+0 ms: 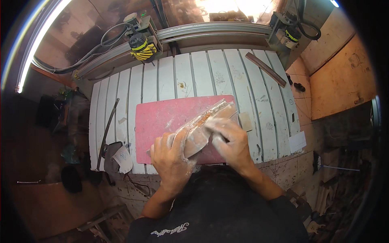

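Observation:
A long, angular workpiece [195, 139], dusty grey-white with a brown strip along its upper edge, slants up to the right over a pink board [158, 117]. My left hand [172, 156] is closed around its lower left end, fingers wrapped over the top. On its right part, my right hand [229, 139] presses with curled fingers, slightly blurred; whatever they pinch is hidden. White dust coats both hands. A flat tan piece [244, 121] lies by the board's right edge, partly behind my right hand.
The slatted white machine bed [162, 81] carries a dark metal bar [265, 69] at far right and a thin dark rod [108, 131] at left. A grey power tool [113, 158] sits at the near left corner. Beyond stands a gantry [214, 30] with a yellow-black spindle head [142, 48].

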A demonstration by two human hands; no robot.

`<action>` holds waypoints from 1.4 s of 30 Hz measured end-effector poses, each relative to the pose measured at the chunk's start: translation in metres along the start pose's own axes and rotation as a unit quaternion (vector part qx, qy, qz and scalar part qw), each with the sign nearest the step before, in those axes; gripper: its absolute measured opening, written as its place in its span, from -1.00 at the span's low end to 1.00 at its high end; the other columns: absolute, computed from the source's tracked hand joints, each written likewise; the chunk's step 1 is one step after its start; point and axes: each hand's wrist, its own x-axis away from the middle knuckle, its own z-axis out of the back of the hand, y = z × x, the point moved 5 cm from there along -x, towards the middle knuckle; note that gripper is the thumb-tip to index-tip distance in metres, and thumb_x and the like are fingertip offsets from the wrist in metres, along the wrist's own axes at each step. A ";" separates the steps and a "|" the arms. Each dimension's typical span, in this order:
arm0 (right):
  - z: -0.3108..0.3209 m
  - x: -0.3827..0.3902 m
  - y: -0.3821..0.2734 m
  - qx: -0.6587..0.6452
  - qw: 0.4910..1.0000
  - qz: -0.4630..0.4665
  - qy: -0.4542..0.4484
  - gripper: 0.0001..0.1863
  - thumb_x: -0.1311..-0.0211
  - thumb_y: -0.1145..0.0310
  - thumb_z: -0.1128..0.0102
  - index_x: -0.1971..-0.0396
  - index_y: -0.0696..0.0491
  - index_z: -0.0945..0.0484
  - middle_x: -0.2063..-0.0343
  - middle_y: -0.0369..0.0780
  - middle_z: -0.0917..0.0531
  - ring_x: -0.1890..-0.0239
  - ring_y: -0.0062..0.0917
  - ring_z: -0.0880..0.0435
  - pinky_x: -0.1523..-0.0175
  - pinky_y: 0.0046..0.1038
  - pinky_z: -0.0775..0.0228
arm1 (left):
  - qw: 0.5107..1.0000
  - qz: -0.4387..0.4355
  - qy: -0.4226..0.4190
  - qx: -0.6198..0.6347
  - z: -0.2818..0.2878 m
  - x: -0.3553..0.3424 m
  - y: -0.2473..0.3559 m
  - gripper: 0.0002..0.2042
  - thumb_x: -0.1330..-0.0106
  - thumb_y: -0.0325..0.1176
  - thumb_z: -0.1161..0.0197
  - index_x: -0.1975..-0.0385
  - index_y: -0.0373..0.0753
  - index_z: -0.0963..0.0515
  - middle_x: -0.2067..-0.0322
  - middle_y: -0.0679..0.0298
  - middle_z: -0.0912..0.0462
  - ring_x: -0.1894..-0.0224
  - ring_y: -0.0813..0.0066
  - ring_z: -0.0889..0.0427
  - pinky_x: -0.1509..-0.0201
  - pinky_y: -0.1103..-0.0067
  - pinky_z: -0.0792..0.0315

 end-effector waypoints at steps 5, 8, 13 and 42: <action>0.000 -0.002 0.007 -0.017 1.000 -0.018 -0.007 -0.60 -0.14 0.64 -0.17 0.01 0.21 -0.75 -0.04 -0.06 -0.77 -0.13 -0.22 -0.74 -0.29 -0.29 -0.54 | 1.000 -0.006 0.001 -0.005 -0.001 -0.001 0.000 -0.37 0.06 -0.15 -0.73 -0.07 -0.16 -0.67 0.25 0.24 -0.65 0.20 0.17 -0.59 0.10 0.28 -0.43; -0.009 0.002 -0.005 -0.183 0.978 -0.078 -0.056 -0.60 -0.16 0.63 -0.17 -0.02 0.24 -0.73 -0.05 -0.03 -0.77 -0.17 -0.26 -0.74 -0.32 -0.31 -0.53 | 1.000 0.009 0.010 0.004 -0.001 -0.003 -0.002 -0.37 0.06 -0.17 -0.73 -0.07 -0.17 -0.67 0.25 0.24 -0.65 0.20 0.17 -0.60 0.11 0.28 -0.44; -0.008 0.000 0.001 -0.099 0.994 -0.042 -0.030 -0.61 -0.17 0.68 -0.14 0.00 0.28 -0.74 -0.02 -0.05 -0.78 -0.16 -0.34 -0.73 -0.33 -0.36 -0.51 | 1.000 -0.002 0.008 -0.006 -0.001 -0.004 -0.002 -0.36 0.09 -0.20 -0.73 -0.08 -0.16 -0.67 0.24 0.24 -0.65 0.20 0.16 -0.60 0.11 0.28 -0.45; 0.012 -0.009 0.023 0.164 0.981 0.048 0.092 -0.50 -0.02 0.63 -0.15 -0.02 0.08 -0.75 -0.01 -0.07 -0.78 -0.06 -0.17 -0.73 -0.20 -0.21 -0.53 | 0.991 0.021 -0.093 0.089 0.005 -0.037 0.000 -0.43 -0.08 -0.19 -0.67 -0.09 -0.21 -0.62 0.16 0.07 -0.76 0.16 -0.01 -0.78 0.09 0.26 -0.63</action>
